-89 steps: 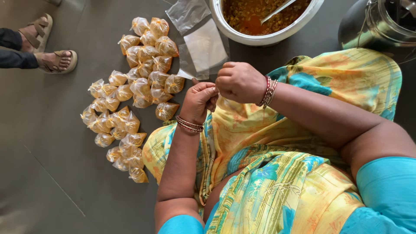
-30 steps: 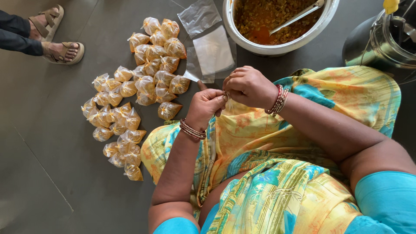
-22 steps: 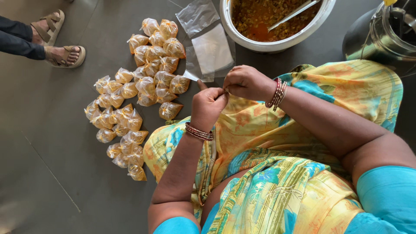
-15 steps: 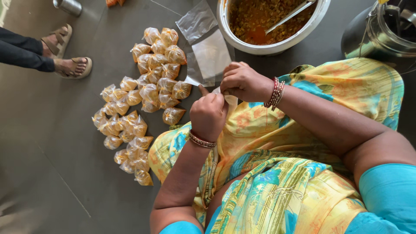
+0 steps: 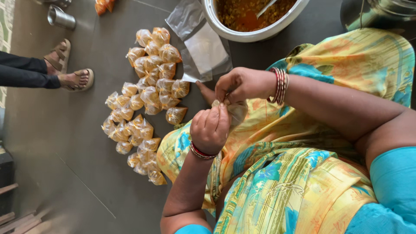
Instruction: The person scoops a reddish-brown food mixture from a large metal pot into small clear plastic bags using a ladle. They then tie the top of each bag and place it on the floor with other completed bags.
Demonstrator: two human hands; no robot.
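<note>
Left hand (image 5: 211,128) is closed around a small clear pouch (image 5: 236,112) of orange-yellow food, fingers curled over its near side; right hand (image 5: 242,83) pinches the pouch's gathered neck from above, fingertips shut on the plastic. The pouch sits between the two hands, over the lap, above the yellow and blue cloth (image 5: 303,173). Compared with half a second ago, the hands are in nearly the same grip: the left has turned slightly so its knuckles face up, and the right has drawn in closer over the neck; the pouch shows more plainly now, where three seconds ago it was mostly hidden between the hands. This reads as a twist or knot at the neck being tightened, the pouch filled and not yet set down. On the floor (image 5: 86,173) to the left lies a heap of tied pouches (image 5: 147,95), the same in count and layout through all views, so nothing has joined it in this span. Flat empty bags (image 5: 203,47) lie beside a white bowl (image 5: 255,21) of orange stew with a spoon (image 5: 266,6) in it. A steel vessel (image 5: 377,13) stands at top right, a steel cup (image 5: 60,17) at top left. Another person's sandalled feet (image 5: 69,71) stand at the left edge, well apart from the work.
</note>
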